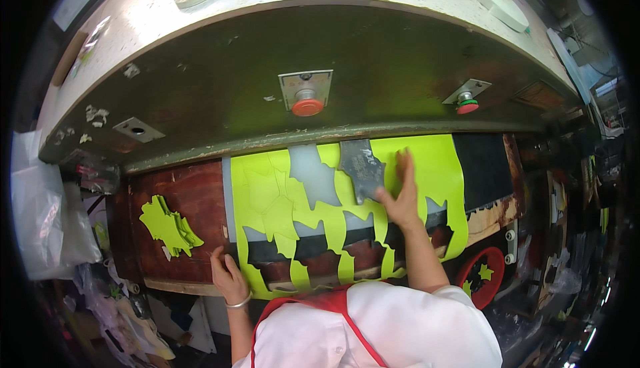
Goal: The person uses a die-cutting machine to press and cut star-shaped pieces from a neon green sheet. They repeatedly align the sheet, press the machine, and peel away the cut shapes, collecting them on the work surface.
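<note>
A bright yellow-green sheet [437, 175] lies across the bench, with rows of jagged-edged openings cut through it. On its far part sits a dark grey cutting die [362, 170] with a similar jagged outline and light handwriting on top. My right hand [403, 198] is beside the die, fingers stretched out and the thumb at its lower right edge. My left hand [230, 279], wearing a bangle on the wrist, is by the near left corner of the sheet, fingers loosely apart with nothing in them. Left of it, a stack of yellow-green cut pieces [170, 227] rests on the reddish-brown board [200, 191].
A dark green machine beam [227, 68] spans the far side, carrying a red push button [307, 106] and a smaller red-and-green one [467, 105]. Tape rolls lie on top. A red bucket [497, 271] with scraps stands at right; clear plastic bags [50, 215] hang left.
</note>
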Motion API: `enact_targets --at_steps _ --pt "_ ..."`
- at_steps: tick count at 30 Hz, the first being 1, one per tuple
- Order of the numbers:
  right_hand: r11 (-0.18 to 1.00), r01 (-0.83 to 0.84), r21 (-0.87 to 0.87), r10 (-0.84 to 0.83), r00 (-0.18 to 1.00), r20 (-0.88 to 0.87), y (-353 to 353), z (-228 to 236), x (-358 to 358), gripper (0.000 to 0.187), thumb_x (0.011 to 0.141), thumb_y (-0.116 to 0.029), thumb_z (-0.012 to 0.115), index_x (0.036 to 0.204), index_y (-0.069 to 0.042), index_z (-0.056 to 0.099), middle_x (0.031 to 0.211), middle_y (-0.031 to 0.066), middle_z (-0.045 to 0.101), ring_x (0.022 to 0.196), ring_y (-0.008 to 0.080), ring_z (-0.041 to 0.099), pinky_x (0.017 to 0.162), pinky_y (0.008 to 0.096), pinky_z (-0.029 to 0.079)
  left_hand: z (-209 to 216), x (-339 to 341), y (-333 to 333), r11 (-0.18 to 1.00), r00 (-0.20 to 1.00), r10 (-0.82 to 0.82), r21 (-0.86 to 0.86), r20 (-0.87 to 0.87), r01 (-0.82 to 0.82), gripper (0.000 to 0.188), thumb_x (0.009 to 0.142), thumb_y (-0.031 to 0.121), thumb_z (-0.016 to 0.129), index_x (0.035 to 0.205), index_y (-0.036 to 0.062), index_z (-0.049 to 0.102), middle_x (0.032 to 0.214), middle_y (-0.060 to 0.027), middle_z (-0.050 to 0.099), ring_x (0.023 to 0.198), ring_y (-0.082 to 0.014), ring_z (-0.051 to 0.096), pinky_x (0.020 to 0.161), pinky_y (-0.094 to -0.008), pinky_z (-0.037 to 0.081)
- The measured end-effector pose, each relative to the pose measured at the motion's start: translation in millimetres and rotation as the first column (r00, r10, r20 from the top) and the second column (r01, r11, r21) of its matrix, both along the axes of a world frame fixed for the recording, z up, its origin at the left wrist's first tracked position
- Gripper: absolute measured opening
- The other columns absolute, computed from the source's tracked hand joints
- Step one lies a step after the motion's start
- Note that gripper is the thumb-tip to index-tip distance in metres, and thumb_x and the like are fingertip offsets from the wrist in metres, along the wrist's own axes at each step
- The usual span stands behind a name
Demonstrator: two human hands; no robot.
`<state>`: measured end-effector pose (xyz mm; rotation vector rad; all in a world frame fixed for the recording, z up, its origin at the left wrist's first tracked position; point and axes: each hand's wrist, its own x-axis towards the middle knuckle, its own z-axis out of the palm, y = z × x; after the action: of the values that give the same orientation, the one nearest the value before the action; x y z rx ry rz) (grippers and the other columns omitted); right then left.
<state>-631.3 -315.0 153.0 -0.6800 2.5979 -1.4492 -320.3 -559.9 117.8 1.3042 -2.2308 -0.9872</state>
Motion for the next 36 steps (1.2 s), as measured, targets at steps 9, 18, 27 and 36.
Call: enact_targets --at_steps 9,18,27,36 --pt "0.885 0.442 0.147 -0.292 0.772 -0.564 -38 73 -129 0.095 0.089 -0.038 0.055 0.141 0.013 -0.005 0.146 0.0384 0.000 0.138 0.0506 0.006 0.113 0.0514 0.008 -21 -42 -13 0.992 0.991 -0.039 -0.115 0.125 0.053 0.026 0.097 0.019 0.042 0.096 0.0016 0.061 0.076 -0.0222 0.060 0.070 -0.0421 0.056 0.062 -0.0481 0.042" --pt "0.859 0.387 0.336 -0.125 0.794 -0.595 13 104 -118 0.089 0.084 -0.036 0.064 0.143 0.008 0.014 0.146 0.0342 0.014 0.134 0.0509 0.020 0.110 0.0522 0.022 -13 -36 -11 0.996 0.969 -0.085 -0.003 0.232 0.088 0.035 0.100 0.028 0.035 0.095 0.0035 0.059 0.079 -0.0213 0.060 0.071 -0.0410 0.057 0.061 -0.0461 0.042" --pt "0.604 0.690 0.399 -0.670 0.711 -0.216 89 97 -102 0.034 0.082 -0.039 0.066 0.095 -0.008 0.069 0.081 0.0217 0.066 0.079 0.0397 0.064 0.071 0.0444 0.051 30 -82 -63 0.996 0.982 -0.002 0.093 0.189 -0.016 0.035 0.097 0.022 0.046 0.110 -0.0065 0.062 0.100 -0.0266 0.065 0.087 -0.0410 0.062 0.076 -0.0437 0.051" --pt "0.556 0.703 0.443 -0.616 0.706 -0.348 134 141 -48 0.033 0.078 -0.022 0.071 0.104 -0.002 0.066 0.091 0.0216 0.064 0.093 0.0394 0.061 0.085 0.0430 0.048 -43 -8 -37 0.939 0.932 -0.150 -0.249 0.331 0.239 0.029 0.097 0.020 0.049 0.118 0.0033 0.060 0.114 -0.0131 0.062 0.096 -0.0250 0.062 0.074 -0.0328 0.052"
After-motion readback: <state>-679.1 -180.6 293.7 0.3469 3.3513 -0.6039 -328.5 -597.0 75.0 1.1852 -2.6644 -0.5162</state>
